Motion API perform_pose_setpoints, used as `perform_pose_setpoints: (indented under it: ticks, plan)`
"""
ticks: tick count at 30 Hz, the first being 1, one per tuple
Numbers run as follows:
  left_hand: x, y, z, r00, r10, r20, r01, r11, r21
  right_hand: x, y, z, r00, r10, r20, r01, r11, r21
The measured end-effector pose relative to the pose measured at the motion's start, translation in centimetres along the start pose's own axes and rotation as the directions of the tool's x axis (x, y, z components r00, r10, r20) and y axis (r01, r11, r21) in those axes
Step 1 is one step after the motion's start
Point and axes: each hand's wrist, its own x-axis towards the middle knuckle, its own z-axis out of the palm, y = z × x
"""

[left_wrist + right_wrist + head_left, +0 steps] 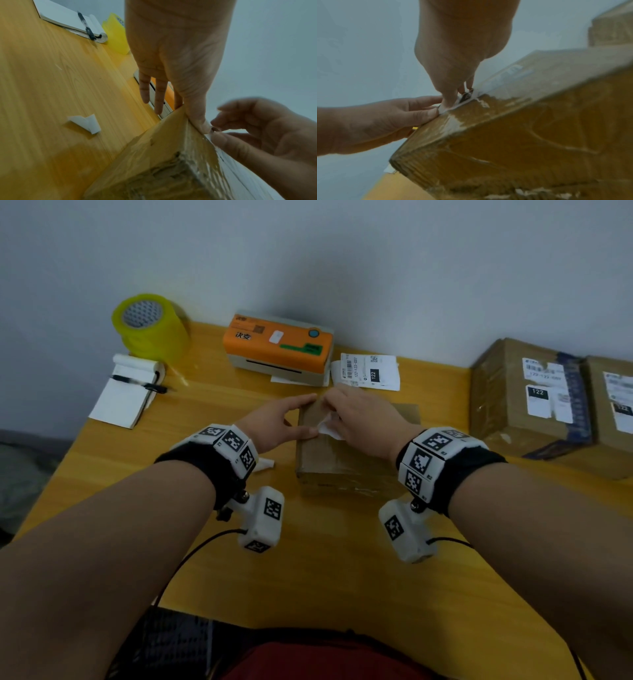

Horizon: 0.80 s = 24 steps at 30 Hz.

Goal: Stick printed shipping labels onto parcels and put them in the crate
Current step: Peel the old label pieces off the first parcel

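A brown cardboard parcel [346, 455] lies on the yellow table in front of me. A white shipping label [329, 430] sits partly on its top, near the left edge. My left hand [308, 416] rests against the parcel's left side, fingers straight, its thumb pressing down at the label's corner [206, 130]. My right hand [337, 414] is over the parcel top and pinches the label's edge between thumb and fingertips [450, 100]. In the right wrist view the label [505, 75] runs pale along the top of the parcel [530, 128]. No crate is in view.
Behind the parcel stand an orange label printer [279, 347] and loose printed labels [370, 369]. Yellow tape rolls [150, 326] and a notepad with a pen [126, 392] are far left. Two labelled parcels [527, 398] sit at the right. A folded backing scrap [85, 123] lies left of the parcel.
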Motion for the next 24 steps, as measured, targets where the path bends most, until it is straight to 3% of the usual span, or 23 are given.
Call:
perform_pose_setpoints:
  ticks: [2,7,11,24]
  plan:
    - [-0.1,0.2,0.1,1.0,0.024,-0.012,-0.024,1.0,0.008,0.1,-0.3,-0.4,1.0,-0.013,0.006,0.013,0.998,0.061]
    - [-0.1,-0.1,1.1,0.983,0.101,-0.153,-0.098,0.995,0.026,0.6,-0.2,0.1,0.999,-0.054,0.005,0.054,0.998,-0.037]
    - [-0.4,-0.5,1.8,0.993,0.093,-0.073,-0.09,0.995,0.04,0.8,-0.1,0.2,0.998,-0.067,-0.016,0.066,0.997,-0.049]
    - [-0.2,0.3,0.8,0.997,-0.072,-0.016,0.074,0.973,0.218,0.0,1.2,-0.7,0.998,-0.015,-0.061,0.019,0.998,0.06]
